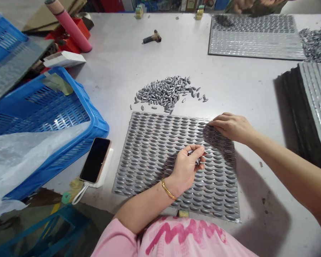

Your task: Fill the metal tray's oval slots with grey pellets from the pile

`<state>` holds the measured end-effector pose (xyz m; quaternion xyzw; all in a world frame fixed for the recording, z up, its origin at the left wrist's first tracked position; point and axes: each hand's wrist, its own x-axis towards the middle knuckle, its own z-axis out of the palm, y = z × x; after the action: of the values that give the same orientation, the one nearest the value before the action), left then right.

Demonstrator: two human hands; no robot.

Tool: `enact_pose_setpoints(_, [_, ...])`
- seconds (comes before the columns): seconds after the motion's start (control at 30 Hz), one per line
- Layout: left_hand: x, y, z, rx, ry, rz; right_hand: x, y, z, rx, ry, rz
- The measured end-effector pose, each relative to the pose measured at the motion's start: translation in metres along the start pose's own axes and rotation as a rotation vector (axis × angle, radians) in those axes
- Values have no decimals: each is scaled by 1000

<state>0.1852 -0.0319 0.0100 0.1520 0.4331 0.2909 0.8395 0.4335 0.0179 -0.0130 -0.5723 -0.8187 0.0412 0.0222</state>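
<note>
A grey tray [160, 142] lies in front of me, its rows of hollows filled with small grey spindle-shaped pieces. Over its middle, my left hand [188, 164] is closed around several of these pieces; some show between thumb and fingers. My right hand [231, 126] rests at the far right corner of the tray, fingertips pressed together and down on the top row. Whatever those fingertips may hold is hidden. Just beyond the tray's far edge is a loose pile of the same grey pieces [163, 91].
At the left stand a blue crate [96, 121] with a plastic bag and a phone [95, 160]. Stacked trays [317, 107] rise at the right. Across the table, another person's hands [243, 5] are above a second tray [251, 43]. A dark-handled tool [152, 37] lies farther back.
</note>
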Motion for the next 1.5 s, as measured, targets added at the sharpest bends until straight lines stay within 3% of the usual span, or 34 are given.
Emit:
enact_pose_setpoints(0.13, [0, 3, 0, -22, -7, 1, 0, 1, -2, 65, 6, 24])
enact_pose_setpoints(0.23, [0, 6, 0, -44, -9, -4, -4, -5, -10, 178, 102, 133])
enact_pose_setpoints(0.33, [0, 9, -1, -58, 2, -6, -14, -26, -21, 440, 175, 207])
enact_pose_setpoints(0.47, [0, 10, -1, -81, 21, 9, -31, -65, -29, 799, 127, 141])
enact_pose_setpoints(0.63, [0, 11, -2, -90, 4, 37, -41, -96, -27, 888, 202, 102])
enact_pose_setpoints(0.9, [-2, 10, -1, -76, -25, 37, -46, -103, -11, 1156, 194, 341])
enact_pose_setpoints(1.03, [-1, 9, -1, -103, 9, 27, -49, -107, -8, 1003, 285, 311])
enact_pose_setpoints(1.27, [-4, 13, 3, -137, 67, -8, -52, -115, -18, 632, 426, 3])
enact_pose_setpoints(1.5, [-7, 12, 2, -85, 33, 15, -53, -115, -19, 457, 429, -71])
